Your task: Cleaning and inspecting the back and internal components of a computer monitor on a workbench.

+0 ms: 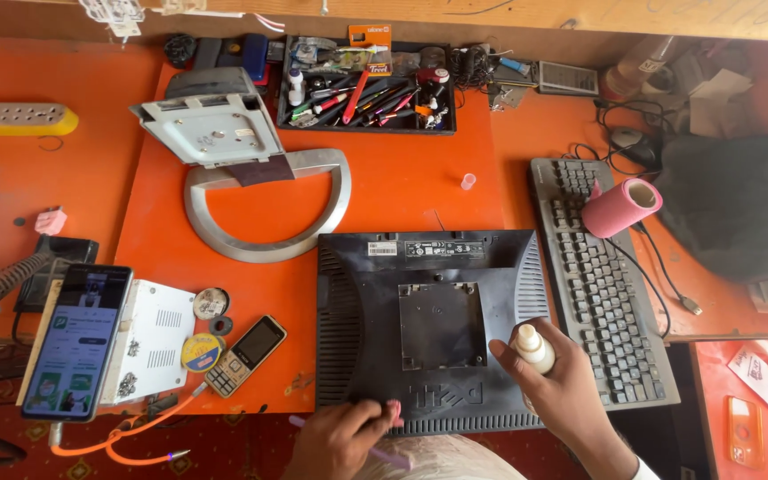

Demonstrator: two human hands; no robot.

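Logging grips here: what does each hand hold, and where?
Right hand wraps a small white bottle by its body; left hand grips a purple toothbrush mid-handle.

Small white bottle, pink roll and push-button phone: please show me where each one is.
small white bottle (534,348), head view, on its body, held in the right hand (571,391).
pink roll (620,208), head view, on its side, lying on the keyboard (611,329).
push-button phone (245,355), head view, on its screen.

An orange table (402,178) was covered by a monitor (428,329), keyboard (602,293), tool tray (366,84) and stand (251,169).
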